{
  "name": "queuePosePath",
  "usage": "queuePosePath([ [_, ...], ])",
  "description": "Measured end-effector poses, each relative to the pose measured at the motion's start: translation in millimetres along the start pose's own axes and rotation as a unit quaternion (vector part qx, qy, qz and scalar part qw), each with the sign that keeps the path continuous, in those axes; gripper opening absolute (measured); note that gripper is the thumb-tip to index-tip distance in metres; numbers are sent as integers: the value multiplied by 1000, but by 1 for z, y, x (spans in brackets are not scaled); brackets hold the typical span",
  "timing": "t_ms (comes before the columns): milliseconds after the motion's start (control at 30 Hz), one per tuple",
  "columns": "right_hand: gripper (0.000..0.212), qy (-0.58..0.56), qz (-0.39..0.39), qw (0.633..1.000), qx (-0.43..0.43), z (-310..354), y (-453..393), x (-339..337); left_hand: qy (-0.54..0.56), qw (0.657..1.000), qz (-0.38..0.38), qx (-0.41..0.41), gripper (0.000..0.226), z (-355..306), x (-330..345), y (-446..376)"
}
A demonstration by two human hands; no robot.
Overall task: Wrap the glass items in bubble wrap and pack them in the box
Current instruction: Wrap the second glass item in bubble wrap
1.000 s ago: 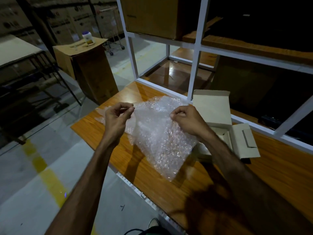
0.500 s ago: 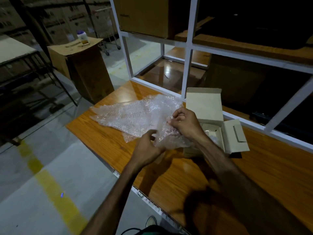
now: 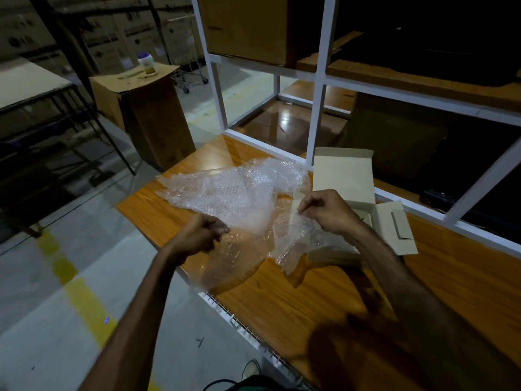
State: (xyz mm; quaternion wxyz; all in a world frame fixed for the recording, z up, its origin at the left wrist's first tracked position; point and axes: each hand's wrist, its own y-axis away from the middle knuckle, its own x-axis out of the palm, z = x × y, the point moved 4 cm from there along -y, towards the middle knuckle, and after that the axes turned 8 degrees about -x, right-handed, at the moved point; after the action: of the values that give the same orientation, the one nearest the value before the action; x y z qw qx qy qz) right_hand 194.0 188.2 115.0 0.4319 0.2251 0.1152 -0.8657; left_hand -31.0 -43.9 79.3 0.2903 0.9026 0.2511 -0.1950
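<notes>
far left, across the floor, a brown carton (image 3: 141, 114) stands with a small white jar (image 3: 146, 62) with a dark lid on top, well apart from the work. nearer, the orange wooden table (image 3: 324, 300) carries the bubble wrap (image 3: 234, 198), a crumpled clear sheet spread from the table's left corner toward the middle. the left hand (image 3: 197, 235) sits at the sheet's near edge, fingers curled and pinching the plastic at its fingertips, with a flatter, smoother part of the sheet lying on the table just beneath and in front of it. to the right, the right hand (image 3: 329, 211) is raised a little above the table, thumb and fingers pinching another part of the wrap, which hangs down from it in a loose fold to the tabletop. just behind and beside this hand lies the box (image 3: 345, 176), pale cardboard, its lid tipped up against the white shelf frame (image 3: 318, 88) and a side flap (image 3: 394, 227) spread out to the right; the right hand and the hanging fold cover most of its inside, so what it holds, if anything, cannot be made out. a large cardboard box (image 3: 248, 26) sits on the shelf above.
</notes>
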Motion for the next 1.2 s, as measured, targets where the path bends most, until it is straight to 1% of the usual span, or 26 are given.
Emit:
queuePosePath([
  [100,20,21,76,997,7,-1,1,5,-35,999,-4,2,18,1,-10,-8],
  [200,16,68,135,989,8,-4,2,12,-74,997,-35,18,20,5,-18,-21],
  [333,17,75,157,985,5,-10,4,24,-144,986,-77,39,17,8,-19,-33],
  [400,20,86,169,982,-1,-13,5,29,-183,979,-80,43,15,9,-16,-40],
  [467,23,84,179,980,-5,-12,7,32,-217,971,-87,43,17,8,-16,-48],
  [533,26,78,185,980,-11,-9,8,35,-236,967,-80,54,23,7,-16,-56],
  [567,27,80,189,979,-12,-8,7,37,-231,969,-63,63,24,5,-15,-59],
  [633,29,92,186,978,-11,-6,3,41,-189,979,-15,81,16,1,-9,-68],
  [667,31,109,175,978,-15,-5,-1,43,-162,983,-3,85,15,-1,-6,-74],
  [700,31,132,161,978,-17,-5,-6,44,-144,985,-9,90,18,-3,-3,-82],
  [733,30,155,143,977,-19,-5,-10,46,-142,985,-31,94,21,-5,-1,-91],
  [767,29,176,121,977,-19,-5,-15,46,-164,979,-63,104,23,-7,2,-100],
  [833,21,198,87,976,-15,-2,-21,45,-261,950,-115,125,27,-10,11,-118],
  [867,16,203,85,975,-11,-1,-23,46,-316,931,-125,135,36,-12,16,-126],
  [900,13,210,91,973,-5,0,-25,46,-364,912,-124,145,46,-12,21,-134],
  [933,13,219,101,970,-1,1,-26,47,-405,894,-120,150,55,-13,26,-141],
  [1000,17,236,116,965,9,0,-27,50,-459,870,-116,139,64,-13,33,-154],
  [1067,12,240,117,964,14,-3,-28,51,-461,871,-111,127,61,-9,37,-166],
  [1133,10,242,114,964,17,-4,-30,51,-426,886,-114,141,45,-6,36,-172],
  [1200,11,241,114,963,20,-4,-32,50,-379,899,-135,175,27,-5,32,-175],
])
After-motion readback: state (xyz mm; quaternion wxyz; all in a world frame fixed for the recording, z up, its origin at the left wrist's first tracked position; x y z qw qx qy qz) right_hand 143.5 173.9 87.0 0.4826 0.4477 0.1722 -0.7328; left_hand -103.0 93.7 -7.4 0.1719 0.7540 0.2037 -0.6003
